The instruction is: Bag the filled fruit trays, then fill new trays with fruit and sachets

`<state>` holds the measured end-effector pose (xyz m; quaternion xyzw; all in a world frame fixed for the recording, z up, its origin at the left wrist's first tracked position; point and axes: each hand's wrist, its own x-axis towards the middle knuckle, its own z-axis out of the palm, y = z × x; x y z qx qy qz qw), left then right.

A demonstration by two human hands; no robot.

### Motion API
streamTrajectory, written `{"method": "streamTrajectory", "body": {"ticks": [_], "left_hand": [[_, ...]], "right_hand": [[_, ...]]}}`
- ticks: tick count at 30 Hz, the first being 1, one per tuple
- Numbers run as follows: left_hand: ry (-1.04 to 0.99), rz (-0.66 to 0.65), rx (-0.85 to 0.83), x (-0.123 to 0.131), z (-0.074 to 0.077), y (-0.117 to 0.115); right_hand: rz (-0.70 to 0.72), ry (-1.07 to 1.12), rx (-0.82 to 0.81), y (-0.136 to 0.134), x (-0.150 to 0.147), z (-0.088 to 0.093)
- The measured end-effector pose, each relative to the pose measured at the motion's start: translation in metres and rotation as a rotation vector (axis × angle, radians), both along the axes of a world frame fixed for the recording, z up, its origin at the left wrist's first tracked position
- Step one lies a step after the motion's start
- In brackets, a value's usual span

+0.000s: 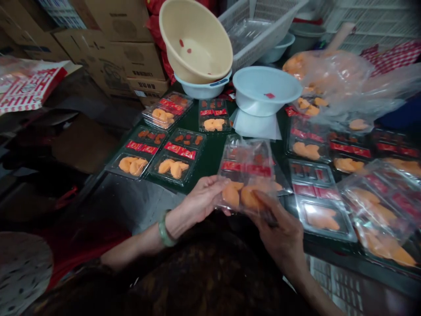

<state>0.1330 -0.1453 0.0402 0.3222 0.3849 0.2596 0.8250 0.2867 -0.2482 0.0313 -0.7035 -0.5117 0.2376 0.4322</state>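
Note:
A clear plastic tray pack [246, 169] is held between my two hands, low over the table's near edge. Inside it show orange shell-shaped pieces, red packets and small brown items. My left hand [205, 197], with a green bangle at the wrist, grips the pack's left side. On the lower right of the same pack my right hand [279, 224] is closed, its fingers partly blurred. A clear film seems to cover the pack; I cannot tell whether it is a bag or a lid. Just right lies another filled pack [317, 202].
Filled packs [177, 156] lie left on the dark green table; several more [378, 206] overlap at right. A pale blue basin [266, 90] stands on white sheets [256, 127]. Behind are a cream basin [197, 44], a white crate [256, 35] and a plastic bag of orange pieces [332, 70]. Cardboard boxes [128, 44] fill the back left.

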Motion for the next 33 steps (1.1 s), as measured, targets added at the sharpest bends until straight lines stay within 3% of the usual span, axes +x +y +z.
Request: {"method": "streamTrajectory", "body": {"ticks": [3, 7, 12, 14, 16, 18, 20, 23, 25, 30, 33], "left_hand": [[0.088, -0.054, 0.011, 0.01, -0.009, 0.002], [0.169, 0.03, 0.042, 0.011, -0.013, -0.002], [0.083, 0.065, -0.114, 0.008, -0.011, -0.004], [0.027, 0.122, -0.089, 0.005, -0.009, -0.003], [0.014, 0.124, 0.038, -0.001, -0.008, -0.002], [0.046, 0.019, 0.16, -0.009, -0.008, 0.002], [0.079, -0.143, 0.229, -0.019, -0.009, 0.007], [0.083, -0.351, 0.271, -0.034, -0.013, 0.014], [0.081, -0.419, 0.261, -0.041, -0.015, 0.017], [-0.071, -0.315, 0.085, -0.047, -0.011, 0.019], [0.055, -0.245, 0.085, -0.039, -0.006, 0.013]], "right_hand": [[-0.096, -0.143, 0.037, 0.014, 0.002, -0.012], [-0.148, -0.336, 0.098, 0.024, 0.003, -0.022], [-0.168, -0.571, 0.241, 0.043, -0.006, -0.028], [-0.105, -0.58, 0.208, 0.046, -0.003, -0.024], [0.059, -0.51, 0.15, 0.045, 0.004, -0.015], [0.256, -0.384, 0.076, 0.041, 0.014, -0.005], [0.347, -0.306, 0.018, 0.035, 0.022, 0.001], [0.304, -0.328, -0.033, 0.029, 0.026, 0.001], [0.272, -0.348, -0.059, 0.028, 0.024, -0.004], [0.268, -0.378, -0.066, 0.034, 0.016, -0.014], [0.313, -0.454, -0.023, 0.036, 0.008, -0.011]]}}
